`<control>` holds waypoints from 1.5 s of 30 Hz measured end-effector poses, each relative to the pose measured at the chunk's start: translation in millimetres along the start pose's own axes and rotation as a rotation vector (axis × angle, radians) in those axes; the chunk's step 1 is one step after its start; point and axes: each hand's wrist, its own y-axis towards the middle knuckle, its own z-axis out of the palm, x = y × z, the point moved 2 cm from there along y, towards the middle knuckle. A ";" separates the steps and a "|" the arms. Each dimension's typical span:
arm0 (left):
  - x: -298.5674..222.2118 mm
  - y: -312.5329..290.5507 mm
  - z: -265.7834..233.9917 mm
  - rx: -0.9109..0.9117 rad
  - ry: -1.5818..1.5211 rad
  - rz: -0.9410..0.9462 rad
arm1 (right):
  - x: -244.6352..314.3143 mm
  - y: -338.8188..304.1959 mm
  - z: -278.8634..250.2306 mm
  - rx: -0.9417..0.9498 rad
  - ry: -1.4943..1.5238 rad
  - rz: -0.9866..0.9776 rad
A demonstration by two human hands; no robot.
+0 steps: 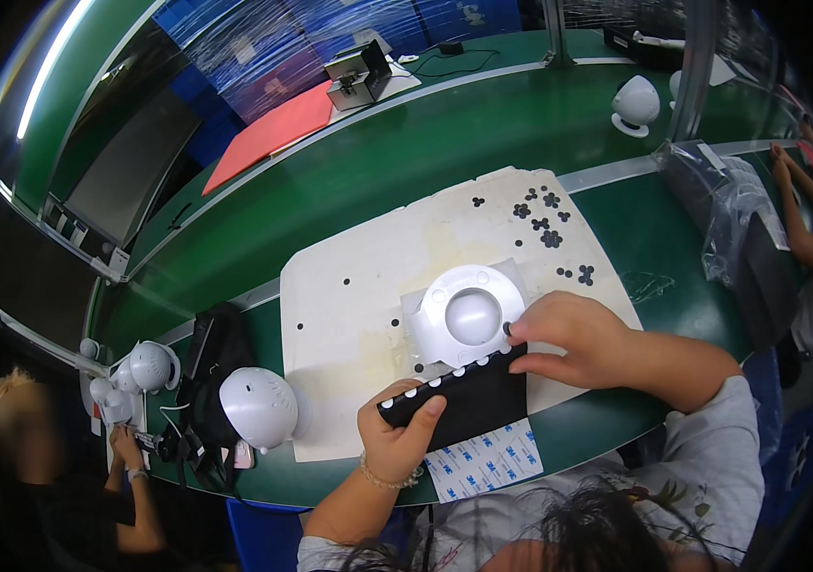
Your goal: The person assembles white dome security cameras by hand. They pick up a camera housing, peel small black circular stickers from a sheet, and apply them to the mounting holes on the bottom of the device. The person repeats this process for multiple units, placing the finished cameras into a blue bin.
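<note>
- On the cream work mat (349,286), left hand (399,429) grips the black pad sheet (464,396), fingers closed.
- Right hand (573,338) pinches a small black pad at the white round base (468,315).

A clear plastic bag (732,205) lies at right; a dark monitor screen (125,167) stands far left.

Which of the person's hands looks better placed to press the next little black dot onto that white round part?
Probably the right hand: its fingertips already touch the rim of the white round part. The left hand grips the black sheet, steadying it.
</note>
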 end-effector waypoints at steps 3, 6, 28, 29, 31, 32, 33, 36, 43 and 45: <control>-0.9 -1.0 -0.2 -0.019 -0.034 -0.037 | 2.5 -2.3 3.7 -0.081 -0.278 -0.205; 2.2 -2.8 -2.5 -0.028 -0.031 -0.061 | 6.2 -3.3 2.9 -0.140 -0.436 -0.330; -2.4 -3.4 1.8 -0.007 -0.016 -0.076 | 14.6 1.6 13.4 -0.026 -0.067 -0.306; 0.5 -4.3 2.2 -0.017 -0.052 -0.083 | 15.7 -0.7 13.1 0.032 -0.075 -0.373; 1.3 -5.5 1.9 -0.017 -0.062 -0.090 | 13.2 -3.8 15.3 -0.020 -0.105 -0.473; -0.2 -5.8 1.4 -0.007 -0.036 -0.091 | 11.8 -5.2 16.6 -0.047 -0.120 -0.522; -1.2 -5.6 1.3 0.002 -0.010 -0.092 | 9.8 -3.8 16.9 -0.112 -0.090 -0.451; 1.2 -5.6 1.1 -0.015 0.015 -0.026 | 6.5 -0.4 19.3 -0.162 0.009 -0.268; 3.1 -5.3 3.1 -0.008 -0.056 -0.102 | 7.7 -4.1 16.3 -0.065 -0.164 -0.498; 3.2 -5.6 3.0 -0.011 -0.071 -0.127 | 8.9 -5.6 16.2 -0.086 -0.159 -0.553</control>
